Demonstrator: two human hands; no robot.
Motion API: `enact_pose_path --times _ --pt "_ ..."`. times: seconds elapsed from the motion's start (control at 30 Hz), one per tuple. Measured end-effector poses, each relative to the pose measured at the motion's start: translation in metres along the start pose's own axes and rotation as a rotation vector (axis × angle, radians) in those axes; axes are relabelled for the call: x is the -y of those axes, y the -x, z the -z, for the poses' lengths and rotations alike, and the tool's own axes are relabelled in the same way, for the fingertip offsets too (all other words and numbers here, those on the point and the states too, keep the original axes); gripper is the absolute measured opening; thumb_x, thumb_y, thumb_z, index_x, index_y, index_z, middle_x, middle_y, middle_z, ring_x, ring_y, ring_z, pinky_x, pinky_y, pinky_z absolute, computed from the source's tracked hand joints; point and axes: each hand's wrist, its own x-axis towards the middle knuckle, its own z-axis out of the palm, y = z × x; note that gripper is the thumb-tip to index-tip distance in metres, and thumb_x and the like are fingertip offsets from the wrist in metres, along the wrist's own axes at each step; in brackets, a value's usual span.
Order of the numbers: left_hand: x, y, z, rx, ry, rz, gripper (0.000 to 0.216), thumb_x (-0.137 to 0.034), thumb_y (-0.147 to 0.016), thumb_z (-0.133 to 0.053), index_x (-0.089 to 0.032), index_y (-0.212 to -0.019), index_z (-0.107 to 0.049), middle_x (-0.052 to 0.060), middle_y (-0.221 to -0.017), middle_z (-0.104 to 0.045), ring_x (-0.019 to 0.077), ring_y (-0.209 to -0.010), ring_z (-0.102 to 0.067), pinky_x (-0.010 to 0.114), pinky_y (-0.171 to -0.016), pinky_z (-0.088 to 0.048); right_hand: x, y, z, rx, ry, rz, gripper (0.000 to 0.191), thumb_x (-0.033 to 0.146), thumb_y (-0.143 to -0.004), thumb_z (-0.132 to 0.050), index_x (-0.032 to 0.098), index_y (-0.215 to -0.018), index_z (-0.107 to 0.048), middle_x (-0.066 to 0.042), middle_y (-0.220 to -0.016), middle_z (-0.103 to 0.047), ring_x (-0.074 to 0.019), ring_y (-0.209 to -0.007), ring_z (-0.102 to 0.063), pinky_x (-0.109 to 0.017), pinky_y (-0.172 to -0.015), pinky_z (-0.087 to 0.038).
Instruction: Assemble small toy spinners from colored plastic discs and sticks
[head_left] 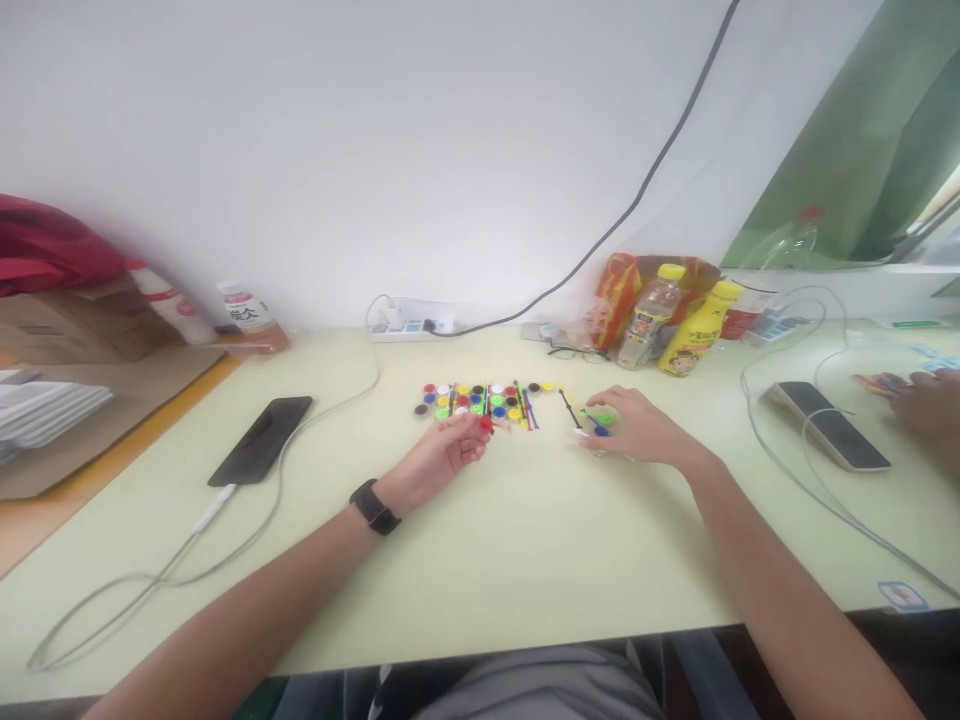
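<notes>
Pinched between the thumb and fingertips of my left hand is a small red plastic disc; a thin stick seems to be by it. Just beyond this hand lie several coloured discs in rows, in red, white, yellow, black, blue and green, with thin coloured sticks among them. My right hand is low over the table with its fingers curved and apart. Beneath and beside its fingers are a blue disc and a green piece. A black stick lies to their left.
A phone on a white cable lies left. Bottles, glasses and a power strip stand or lie along the wall. Right are a dark flat device, loose cables and another person's hand.
</notes>
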Motion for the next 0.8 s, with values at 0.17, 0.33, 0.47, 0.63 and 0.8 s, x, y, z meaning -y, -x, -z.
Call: enact_pose_path --times 0.17,0.33,0.47,0.63,0.8 --pt "0.0 0.001 -0.001 0.038 -0.005 0.006 0.021 -0.034 -0.092 -0.076 -0.013 -0.09 -0.073 0.007 -0.088 -0.073 0.0101 -0.071 -0.065 0.019 -0.067 -0.051 0.002 0.003 0.006 0.088 -0.07 -0.01 0.041 0.054 -0.076 -0.077 0.026 -0.105 -0.068 -0.007 -0.111 -0.07 -0.0276 -0.099 -0.066 -0.038 -0.082 -0.051" --pt "0.0 0.001 -0.001 0.064 -0.018 -0.002 0.023 -0.036 -0.094 -0.074 -0.013 -0.092 -0.074 0.007 -0.088 -0.072 0.0111 -0.072 -0.065 0.021 -0.068 -0.052 -0.001 0.001 0.008 0.126 -0.095 0.003 0.021 0.041 -0.081 -0.071 0.025 -0.093 -0.067 -0.005 -0.102 -0.069 -0.0244 -0.092 -0.067 -0.036 -0.081 -0.051" --pt "0.001 0.0 0.0 0.056 0.005 0.002 0.021 -0.034 -0.094 -0.075 -0.013 -0.092 -0.074 0.007 -0.088 -0.072 0.0116 -0.073 -0.065 0.021 -0.067 -0.052 -0.009 0.002 0.011 0.139 -0.081 0.006 0.018 0.039 -0.082 -0.069 0.025 -0.093 -0.067 -0.005 -0.102 -0.069 -0.0243 -0.091 -0.067 -0.036 -0.08 -0.051" --pt "0.002 0.0 0.002 0.06 -0.004 -0.004 0.019 -0.032 -0.093 -0.075 -0.013 -0.095 -0.075 0.007 -0.09 -0.073 0.0107 -0.073 -0.066 0.021 -0.07 -0.052 -0.024 0.004 0.01 0.084 0.0 -0.049 0.019 0.041 -0.082 -0.068 0.024 -0.092 -0.067 -0.007 -0.101 -0.069 -0.0254 -0.089 -0.066 -0.037 -0.077 -0.051" --pt "0.002 0.001 0.0 0.066 -0.055 0.0 0.016 -0.03 -0.092 -0.077 -0.015 -0.099 -0.076 0.006 -0.097 -0.074 0.0116 -0.08 -0.068 0.023 -0.078 -0.052 -0.024 0.0 0.004 -0.126 0.087 -0.026 0.028 0.045 -0.087 -0.067 0.024 -0.105 -0.066 -0.01 -0.111 -0.069 -0.0338 -0.112 -0.061 -0.045 -0.094 -0.048"
